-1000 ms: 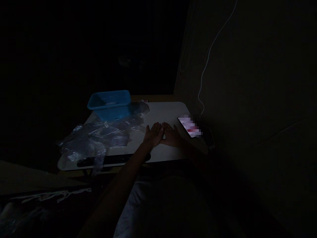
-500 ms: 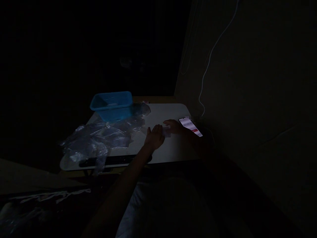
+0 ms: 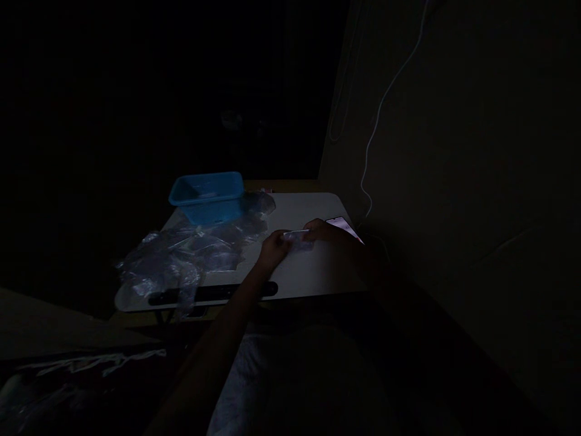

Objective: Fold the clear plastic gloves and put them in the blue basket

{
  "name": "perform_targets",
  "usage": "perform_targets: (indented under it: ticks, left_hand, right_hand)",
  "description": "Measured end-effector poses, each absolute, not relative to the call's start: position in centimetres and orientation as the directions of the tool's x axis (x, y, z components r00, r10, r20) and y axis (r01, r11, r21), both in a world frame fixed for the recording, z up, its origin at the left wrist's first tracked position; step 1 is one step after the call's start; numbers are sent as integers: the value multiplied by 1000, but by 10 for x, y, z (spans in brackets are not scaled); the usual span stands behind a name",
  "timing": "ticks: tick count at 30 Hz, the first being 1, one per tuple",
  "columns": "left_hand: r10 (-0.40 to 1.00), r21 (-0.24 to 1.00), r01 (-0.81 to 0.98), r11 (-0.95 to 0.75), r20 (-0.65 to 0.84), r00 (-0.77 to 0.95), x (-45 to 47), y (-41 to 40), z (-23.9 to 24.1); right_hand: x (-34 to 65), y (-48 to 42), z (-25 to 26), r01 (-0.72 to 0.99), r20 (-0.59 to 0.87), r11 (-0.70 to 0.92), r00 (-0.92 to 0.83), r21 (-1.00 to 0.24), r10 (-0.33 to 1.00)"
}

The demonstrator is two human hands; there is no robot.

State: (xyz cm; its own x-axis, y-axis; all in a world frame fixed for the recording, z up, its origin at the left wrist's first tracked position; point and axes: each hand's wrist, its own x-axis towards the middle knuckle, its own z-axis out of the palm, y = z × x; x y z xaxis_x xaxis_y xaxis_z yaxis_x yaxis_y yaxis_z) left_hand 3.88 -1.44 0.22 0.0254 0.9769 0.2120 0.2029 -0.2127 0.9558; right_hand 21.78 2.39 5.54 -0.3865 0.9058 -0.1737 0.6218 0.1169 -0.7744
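Between my two hands, just above the white table [image 3: 297, 275], is a small, pale, see-through plastic piece [image 3: 298, 240], perhaps a folded bag; the dark hides its exact kind. My left hand [image 3: 273, 249] is closed on its left end. At its right end my right hand [image 3: 319, 230] pinches the edge, the fingers partly in shadow. A lit phone [image 3: 342, 225] lies on the table beside my right hand, partly covered by that hand and forearm. Left of my hands, crumpled clear plastic bags [image 3: 218, 248] spread over the table.
A blue plastic basket [image 3: 211, 209] stands at the table's back left. Some plastic hangs over the front edge, across a dark strip [image 3: 213, 293]. A white cable [image 3: 379, 115] runs down the wall at right. The room is very dark.
My left hand has gone from lying flat with fingers stretched to gripping the plastic piece's left end. The piece now shows more between my hands, and my right forearm covers more of the phone.
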Motion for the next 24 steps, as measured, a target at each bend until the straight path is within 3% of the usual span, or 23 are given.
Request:
perform_targets:
  ticks: [4,9,16,24]
  left_hand:
    - [999,996,-83,-42,42,-1,36,-12,4]
    - [1000,955,-296,-15,10,-18,32,-12,22]
    - [988,992,-78,-101,90,-128,5,-3,64]
    - [962,988,-21,-150,141,-234,-43,9,93]
  right_hand:
    - [212,13,59,448,-203,-68,-261,-892,944]
    - [201,4,67,193,-195,-162,-167,-968,967]
    - [174,1,96,5,-170,-170,-57,-985,984]
    - [126,25,120,-32,-134,-139,-131,-990,982]
